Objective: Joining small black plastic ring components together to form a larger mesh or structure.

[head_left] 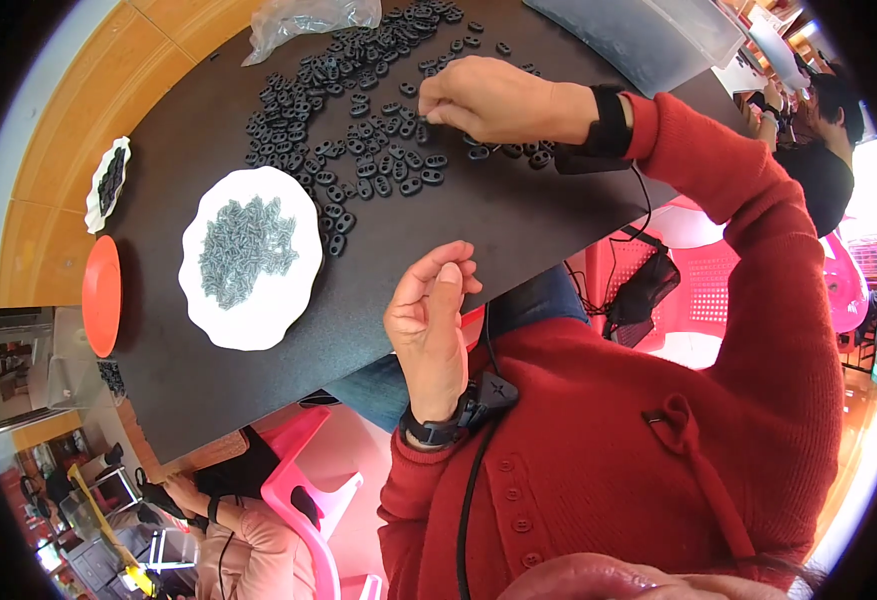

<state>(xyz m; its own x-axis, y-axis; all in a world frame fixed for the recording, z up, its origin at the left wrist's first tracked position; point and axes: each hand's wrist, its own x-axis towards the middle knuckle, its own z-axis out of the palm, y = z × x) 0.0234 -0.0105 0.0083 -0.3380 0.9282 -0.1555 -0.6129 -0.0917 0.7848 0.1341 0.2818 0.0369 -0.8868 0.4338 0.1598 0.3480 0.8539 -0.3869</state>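
Observation:
Small black oval pieces with two holes point(368, 150), like cord locks, lie scattered over the dark table. Above their right side my right hand point(488, 100) is closed in a pinch, its fingertips down among the pieces; whatever it grips is hidden. My left hand point(430, 325) is raised near the table's front edge, palm turned inward, fingers curled and thumb against them. What it may hold does not show. Left of the black pieces stands a white scalloped plate point(248, 335) with a heap of small grey spring-like pieces point(246, 250).
A red plate point(102, 296) and a small white dish point(95, 205) with dark pieces are at the table's left edge. At the back lie a clear plastic bag point(308, 22) and a translucent bin point(648, 40). Pink chairs point(303, 460) and other people are around the table point(388, 240).

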